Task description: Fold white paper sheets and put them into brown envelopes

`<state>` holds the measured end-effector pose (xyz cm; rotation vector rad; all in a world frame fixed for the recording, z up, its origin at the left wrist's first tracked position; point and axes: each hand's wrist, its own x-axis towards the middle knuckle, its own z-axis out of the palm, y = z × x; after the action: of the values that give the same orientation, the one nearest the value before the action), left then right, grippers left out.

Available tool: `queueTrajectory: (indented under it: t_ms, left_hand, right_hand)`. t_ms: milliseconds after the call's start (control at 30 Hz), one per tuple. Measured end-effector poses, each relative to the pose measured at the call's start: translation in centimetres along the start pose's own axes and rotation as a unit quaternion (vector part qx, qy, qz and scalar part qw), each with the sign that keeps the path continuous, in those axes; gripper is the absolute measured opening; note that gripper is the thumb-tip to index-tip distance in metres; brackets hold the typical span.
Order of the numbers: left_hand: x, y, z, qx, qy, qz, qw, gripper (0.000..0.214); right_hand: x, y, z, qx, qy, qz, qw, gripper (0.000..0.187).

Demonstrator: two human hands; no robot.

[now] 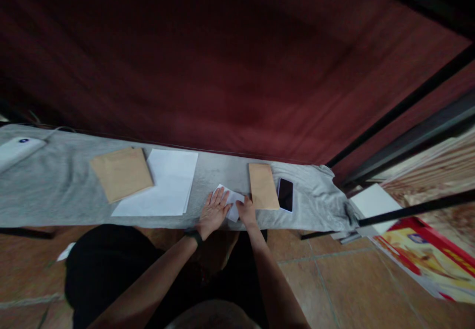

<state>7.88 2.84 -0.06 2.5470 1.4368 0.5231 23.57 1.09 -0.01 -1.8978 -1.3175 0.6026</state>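
Your left hand (213,213) and right hand (247,211) rest on the folded paper (233,201) at the table's (55,195) near edge. Right of it lies an envelope (263,186), then a phone (285,194). Further left, a stack of sheets (165,189) adjoins a second envelope (121,173).

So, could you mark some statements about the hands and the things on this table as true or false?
The left hand lies flat on the folded white paper. True.
The right hand holds the phone. False: it touches the folded white paper; the phone lies apart, beside the small brown envelope.
The large brown envelope lies left of the white sheets. True.
The cloth is red. False: the cloth is grey.
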Motion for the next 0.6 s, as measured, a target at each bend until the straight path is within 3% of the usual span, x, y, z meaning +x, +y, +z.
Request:
queueTrajectory:
  t_ms: [367, 500, 600]
  left_hand:
    - [-1.5, -3.1, -0.8, -0.013, 0.059, -0.087, 0.994, 0.057]
    - [-1.4, -4.0, -1.7, -0.128, 0.077, -0.104, 0.983, 0.046]
    - [-0.6, -4.2, -2.2, -0.281, 0.118, -0.178, 0.936, 0.042]
  right_hand:
    - [-0.4, 0.7, -1.0, 0.096, 0.013, 0.083, 0.992, 0.004]
    - [-0.8, 0.9, -0.7, 0.184, -0.004, 0.113, 0.976, 0.015]
    - [-1.5, 0.6, -0.3, 0.254, -0.018, 0.136, 0.957, 0.033]
